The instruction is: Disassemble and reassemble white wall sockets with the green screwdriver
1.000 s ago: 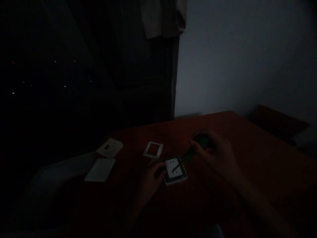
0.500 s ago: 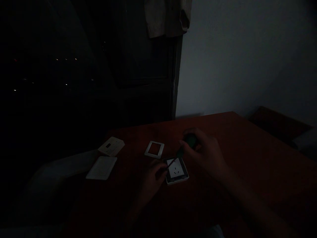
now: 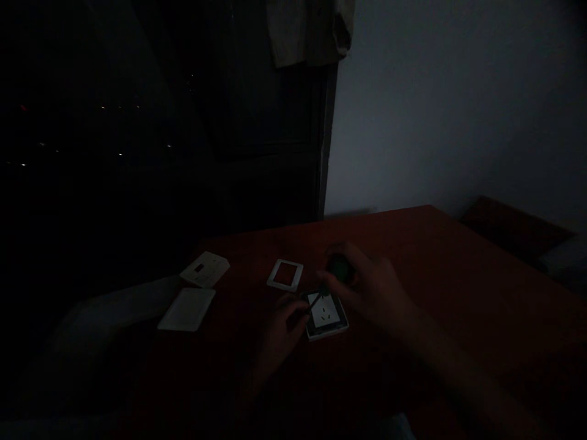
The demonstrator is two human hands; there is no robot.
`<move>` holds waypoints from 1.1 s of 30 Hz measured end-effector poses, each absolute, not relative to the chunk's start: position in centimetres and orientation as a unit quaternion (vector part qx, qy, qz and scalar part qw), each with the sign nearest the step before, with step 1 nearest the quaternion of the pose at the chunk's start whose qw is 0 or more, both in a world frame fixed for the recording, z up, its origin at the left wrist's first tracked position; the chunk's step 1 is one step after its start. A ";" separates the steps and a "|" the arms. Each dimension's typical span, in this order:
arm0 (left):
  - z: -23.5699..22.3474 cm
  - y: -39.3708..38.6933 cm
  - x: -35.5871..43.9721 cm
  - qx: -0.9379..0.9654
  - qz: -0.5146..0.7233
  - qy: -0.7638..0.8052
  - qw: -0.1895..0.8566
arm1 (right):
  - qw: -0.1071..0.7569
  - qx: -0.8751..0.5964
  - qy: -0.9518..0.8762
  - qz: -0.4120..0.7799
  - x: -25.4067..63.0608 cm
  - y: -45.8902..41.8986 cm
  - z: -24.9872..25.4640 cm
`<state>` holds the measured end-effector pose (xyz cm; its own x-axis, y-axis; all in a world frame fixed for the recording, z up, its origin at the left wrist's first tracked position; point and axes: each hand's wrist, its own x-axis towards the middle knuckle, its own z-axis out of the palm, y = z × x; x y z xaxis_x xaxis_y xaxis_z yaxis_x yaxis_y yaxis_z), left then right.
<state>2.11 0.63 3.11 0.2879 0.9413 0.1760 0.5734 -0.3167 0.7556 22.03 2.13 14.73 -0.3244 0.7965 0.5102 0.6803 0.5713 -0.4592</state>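
The room is very dark. A white wall socket (image 3: 326,316) lies face up on a reddish table (image 3: 458,287). My left hand (image 3: 279,333) pinches the socket's left edge with closed fingers. My right hand (image 3: 367,284) is wrapped round the green handle of a screwdriver (image 3: 337,269). Its thin shaft slants down-left, and the tip rests on the socket's upper left corner near my left fingertips.
A white square frame (image 3: 285,275) lies just behind the socket. Two white plates, one (image 3: 204,269) with a small dark slot and one (image 3: 186,309) plain, lie further left. A dark door and a hanging cloth (image 3: 309,30) stand behind the table. A dark low piece of furniture (image 3: 509,229) is at right.
My right hand has carried the screwdriver leftward, so its tip went from the socket's middle to its upper left corner. My left hand has stayed on the socket's left edge.
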 end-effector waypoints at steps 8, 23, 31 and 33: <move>2.9 0.8 2.3 0.746 0.322 0.504 0.293 | 0.353 -0.453 -0.814 0.090 22.2 1.9 14.8; 3.2 0.7 2.4 0.736 0.327 0.511 0.300 | 0.384 -0.452 -0.801 0.085 22.5 1.8 14.6; 2.7 0.8 2.3 0.714 0.330 0.516 0.341 | 0.375 -0.450 -0.806 0.089 22.5 1.8 14.4; 2.6 0.8 2.3 0.708 0.332 0.515 0.352 | 0.375 -0.447 -0.807 0.092 22.5 1.9 14.5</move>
<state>2.31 0.83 2.60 0.2504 0.9622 0.1068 0.4950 -0.2220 0.8401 22.50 1.85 14.50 -0.3177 0.7905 0.5237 0.6530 0.5828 -0.4837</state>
